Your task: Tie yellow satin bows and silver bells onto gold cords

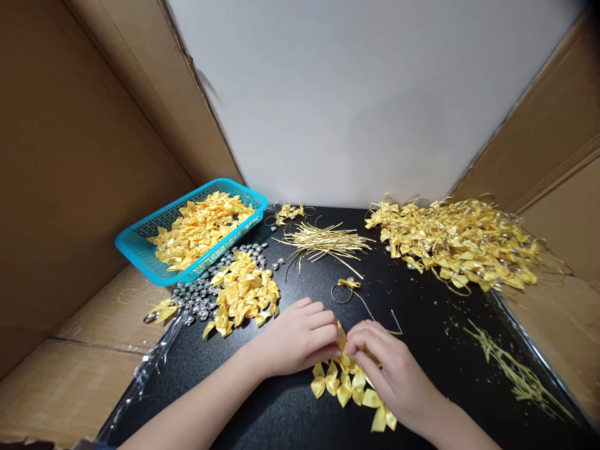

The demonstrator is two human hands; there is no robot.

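L hand (312,331) & R hand (390,357) nearly meet over yellow bows (344,389) on blk tabletop (253,409). Fingers bent in, can't tell if gripping. Gold cords (328,242) piled farther back

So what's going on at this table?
A person works with bare hands: the left hand and right hand meet with yellow ribbon between their fingers; the exact grip is partly hidden. Several loose bows lie just below on the black table. To the left sit a bow pile, silver beads and a blue basket of bows. Gold cords lie ahead, with a big heap of corded bows to the right.
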